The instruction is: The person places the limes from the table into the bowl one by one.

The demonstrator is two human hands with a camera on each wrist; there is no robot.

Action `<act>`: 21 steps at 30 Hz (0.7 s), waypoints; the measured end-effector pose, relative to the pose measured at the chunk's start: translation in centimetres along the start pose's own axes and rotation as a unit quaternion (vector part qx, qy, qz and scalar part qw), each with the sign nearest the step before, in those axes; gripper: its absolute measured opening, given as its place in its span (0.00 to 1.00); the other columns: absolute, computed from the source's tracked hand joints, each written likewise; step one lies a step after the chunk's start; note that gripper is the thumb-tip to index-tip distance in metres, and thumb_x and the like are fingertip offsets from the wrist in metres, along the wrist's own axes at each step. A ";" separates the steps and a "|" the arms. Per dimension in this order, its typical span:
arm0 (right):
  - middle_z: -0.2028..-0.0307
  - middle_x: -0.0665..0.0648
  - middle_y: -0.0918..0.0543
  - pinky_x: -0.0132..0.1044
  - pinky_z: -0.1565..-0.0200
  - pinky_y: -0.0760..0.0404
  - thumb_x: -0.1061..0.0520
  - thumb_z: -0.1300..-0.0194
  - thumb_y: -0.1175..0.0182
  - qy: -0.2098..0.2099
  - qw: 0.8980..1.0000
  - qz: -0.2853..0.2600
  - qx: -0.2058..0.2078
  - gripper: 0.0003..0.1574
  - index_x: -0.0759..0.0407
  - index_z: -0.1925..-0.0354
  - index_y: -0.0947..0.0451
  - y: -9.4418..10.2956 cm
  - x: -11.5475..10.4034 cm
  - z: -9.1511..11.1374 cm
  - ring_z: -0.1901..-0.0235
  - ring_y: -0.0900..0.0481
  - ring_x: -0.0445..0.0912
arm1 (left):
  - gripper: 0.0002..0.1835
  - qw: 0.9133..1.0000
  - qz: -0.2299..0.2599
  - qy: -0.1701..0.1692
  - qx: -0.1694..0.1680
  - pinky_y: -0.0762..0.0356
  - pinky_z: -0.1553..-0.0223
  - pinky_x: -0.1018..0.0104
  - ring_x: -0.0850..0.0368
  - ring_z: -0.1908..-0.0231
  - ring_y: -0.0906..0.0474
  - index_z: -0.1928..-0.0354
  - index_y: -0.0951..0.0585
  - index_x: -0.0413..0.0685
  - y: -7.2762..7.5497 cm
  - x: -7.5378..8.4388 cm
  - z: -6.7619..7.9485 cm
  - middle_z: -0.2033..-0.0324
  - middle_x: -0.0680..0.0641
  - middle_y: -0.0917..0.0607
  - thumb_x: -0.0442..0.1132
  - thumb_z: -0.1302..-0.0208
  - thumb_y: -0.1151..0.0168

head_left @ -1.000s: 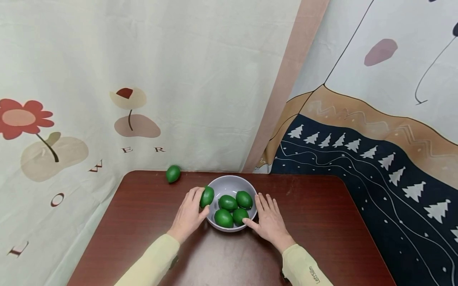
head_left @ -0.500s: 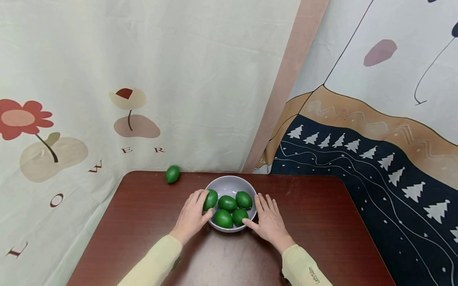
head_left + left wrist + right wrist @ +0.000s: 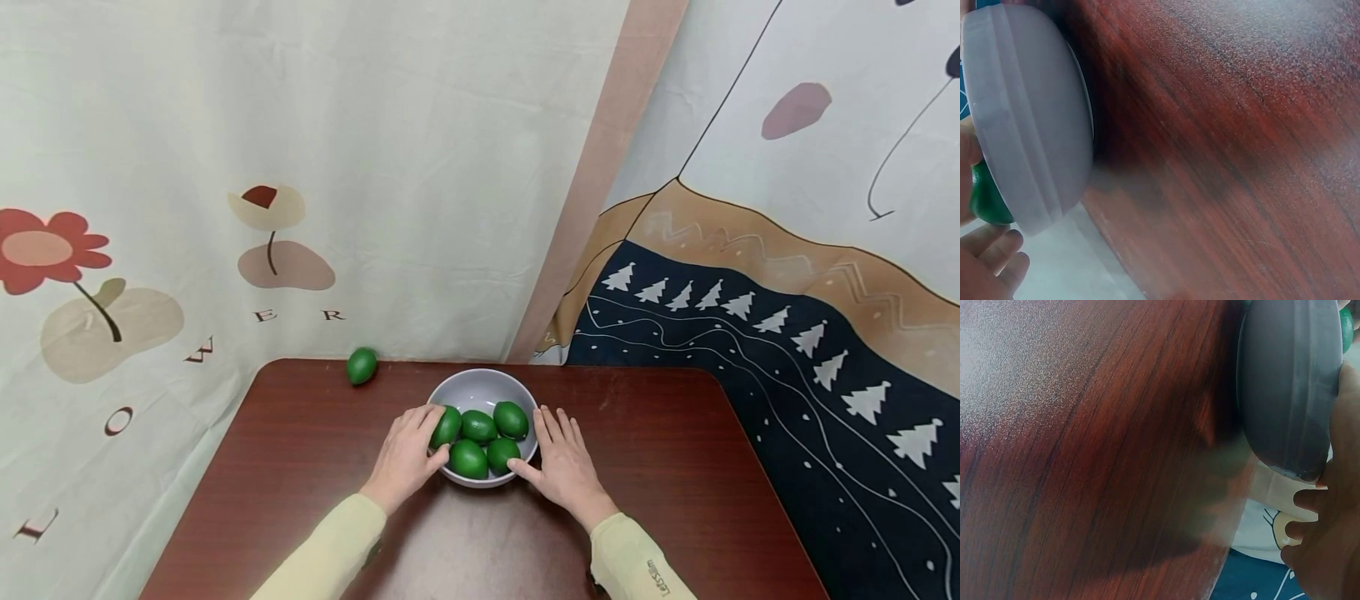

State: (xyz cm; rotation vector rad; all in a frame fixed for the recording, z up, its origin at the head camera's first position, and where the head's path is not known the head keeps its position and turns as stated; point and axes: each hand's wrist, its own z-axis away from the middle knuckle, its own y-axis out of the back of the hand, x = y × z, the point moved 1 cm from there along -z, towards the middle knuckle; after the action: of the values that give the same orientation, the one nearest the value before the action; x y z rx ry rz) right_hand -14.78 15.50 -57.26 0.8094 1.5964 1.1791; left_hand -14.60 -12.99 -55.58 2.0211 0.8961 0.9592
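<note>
In the head view a grey-lilac bowl [image 3: 480, 385] stands on the table with several green limes [image 3: 478, 426] inside. My left hand [image 3: 405, 454] is at the bowl's left rim, its thumb and fingers around a lime [image 3: 447, 424] just inside that rim. The left wrist view shows this lime [image 3: 988, 199] between thumb and fingertips, partly hidden behind the bowl wall [image 3: 1029, 119]. Against the bowl's right side rests my right hand [image 3: 566, 467], fingers straight along the outside, thumb over the rim near another lime [image 3: 502, 455].
Another lime [image 3: 362, 366] lies near the back left edge of the reddish-brown table [image 3: 645, 450]. Directly behind the table hangs a pale printed curtain [image 3: 420, 208]; a dark cloth with white trees [image 3: 690, 333] hangs at the right.
My left hand has moved a little to the right and down with its lime, from over the left rim to inside the bowl. The right hand has stayed in place.
</note>
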 end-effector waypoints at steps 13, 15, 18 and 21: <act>0.22 0.66 0.39 0.59 0.22 0.49 0.23 0.35 0.43 -0.004 1.000 -0.007 -0.001 0.64 0.63 0.20 0.45 -0.1 0.0 0.1 0.22 0.47 0.64 | 0.30 0.999 -0.019 -0.025 0.013 0.27 0.43 0.43 0.42 0.48 0.22 0.42 0.18 0.39 -0.5 0.1 0.0 0.50 0.42 0.16 0.39 0.51 0.26; 0.22 0.66 0.39 0.59 0.22 0.49 0.23 0.35 0.43 -0.003 1.000 -0.007 -0.001 0.64 0.64 0.20 0.45 -0.1 0.1 0.0 0.22 0.47 0.64 | 0.30 0.999 -0.023 -0.022 0.009 0.28 0.42 0.43 0.42 0.48 0.22 0.42 0.18 0.40 -0.5 0.1 -0.1 0.50 0.42 0.16 0.39 0.51 0.26; 0.23 0.66 0.39 0.60 0.23 0.48 0.23 0.35 0.42 0.001 1.000 -0.007 0.004 0.64 0.64 0.20 0.44 0.0 0.1 0.1 0.22 0.46 0.65 | 0.30 1.000 -0.027 -0.015 0.003 0.29 0.42 0.43 0.41 0.48 0.23 0.42 0.18 0.40 -0.5 0.2 -0.2 0.50 0.42 0.16 0.39 0.51 0.26; 0.23 0.67 0.38 0.60 0.23 0.47 0.23 0.35 0.42 0.005 1.000 -0.008 0.010 0.64 0.65 0.21 0.43 0.0 0.1 0.1 0.23 0.45 0.66 | 0.30 1.000 -0.029 -0.009 -0.002 0.30 0.42 0.43 0.41 0.47 0.23 0.42 0.18 0.40 -0.5 0.3 -0.2 0.50 0.41 0.16 0.39 0.50 0.26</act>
State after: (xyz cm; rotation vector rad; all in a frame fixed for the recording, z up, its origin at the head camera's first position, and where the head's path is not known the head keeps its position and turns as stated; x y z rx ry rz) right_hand -14.70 15.59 -57.31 0.8035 1.6225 1.1603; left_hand -14.75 -12.45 -55.77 1.9869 0.9359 0.9084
